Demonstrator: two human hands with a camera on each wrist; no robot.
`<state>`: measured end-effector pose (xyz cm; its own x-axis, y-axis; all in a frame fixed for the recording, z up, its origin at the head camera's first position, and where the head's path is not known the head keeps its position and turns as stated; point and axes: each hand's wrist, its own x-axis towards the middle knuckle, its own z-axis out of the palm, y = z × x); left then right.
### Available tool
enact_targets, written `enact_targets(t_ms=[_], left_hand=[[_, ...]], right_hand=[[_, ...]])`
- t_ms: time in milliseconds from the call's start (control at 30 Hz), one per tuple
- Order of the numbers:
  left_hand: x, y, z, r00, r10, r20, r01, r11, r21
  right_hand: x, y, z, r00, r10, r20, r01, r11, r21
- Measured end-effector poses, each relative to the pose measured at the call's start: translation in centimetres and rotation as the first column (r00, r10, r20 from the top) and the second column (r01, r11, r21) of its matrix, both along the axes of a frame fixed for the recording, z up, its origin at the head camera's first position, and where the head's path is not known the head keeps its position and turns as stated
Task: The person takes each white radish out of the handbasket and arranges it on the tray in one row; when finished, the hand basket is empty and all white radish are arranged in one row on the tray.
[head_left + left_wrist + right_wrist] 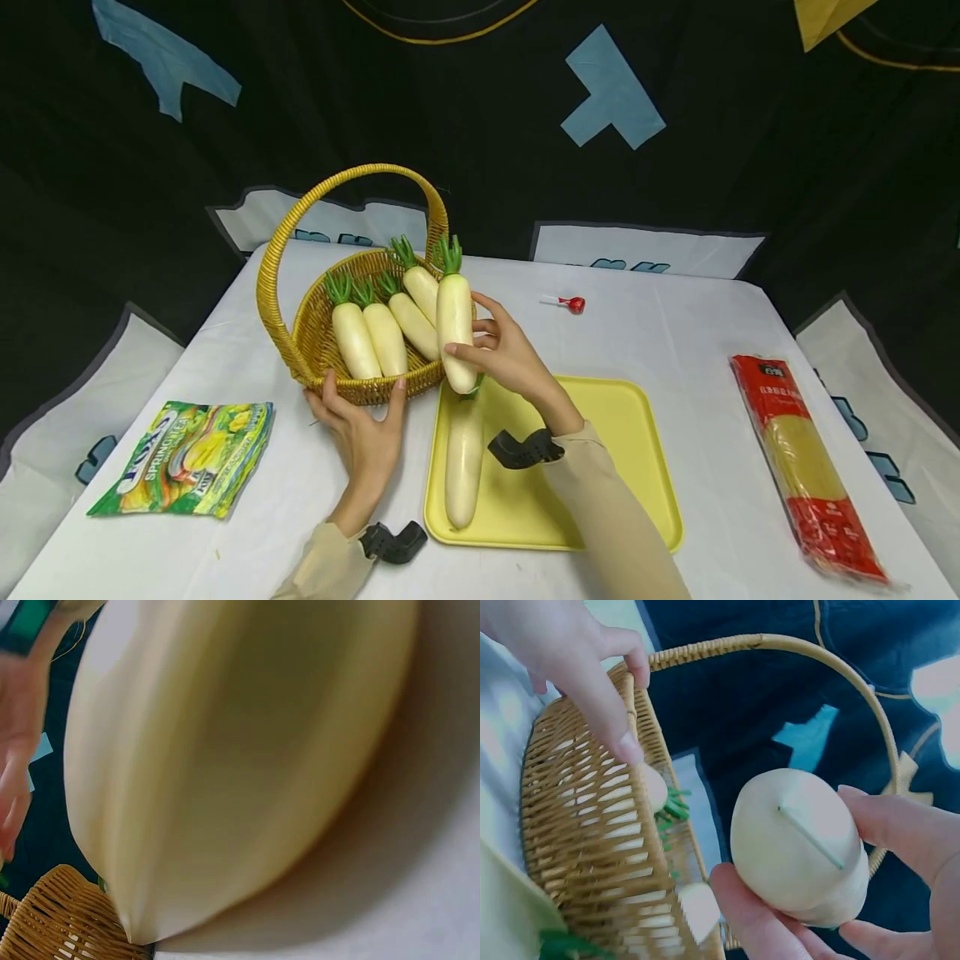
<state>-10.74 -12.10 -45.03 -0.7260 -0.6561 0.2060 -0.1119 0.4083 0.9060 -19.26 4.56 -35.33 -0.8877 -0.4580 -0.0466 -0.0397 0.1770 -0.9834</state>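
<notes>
Status from my end. Right hand is clamped on one white radish: thumb on the near side, fingers round the far side. From the head camera I see that radish over the basket's right edge, leafy end pointing away, blunt end toward the person. The blunt end overlaps the leaves of the tray radish in view; can't tell if they touch. Right wrist camera shows me the blunt end close up, with a thin green strand across it.

Left hand grips the near rim of the wicker basket, thumb and forefinger spread well apart along it. Basket handle arches up. I count four more radishes inside, green tops toward the back.

Tray radish lies lengthwise on the left part of the yellow tray, which sits just beside the basket. Left wrist camera: a big blurred pale shape fills most of the frame, too close for me to identify.

Also on the white table: green printed bag on the left, red lollipop beyond the tray, red packet on the right. Black cloth hangs behind, blue patches on it.
</notes>
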Motion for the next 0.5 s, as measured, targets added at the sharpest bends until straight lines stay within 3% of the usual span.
enact_targets(t_ms=[200, 500], left_hand=[[0.0, 0.1, -0.1, 1.000, 0.006, 0.000, -0.006, 1.000, -0.002], [-0.1, 0.1, 0.0, 1.000, 0.007, 0.005, -0.007, 1.000, -0.001]], right_hand=[[1.8, 2.9, -1.4, 0.993, -0.073, 0.089, 0.074, 0.997, -0.007], [5.1, 5.3, -4.0, 0.983, -0.117, 0.140, 0.113, 0.993, 0.030]])
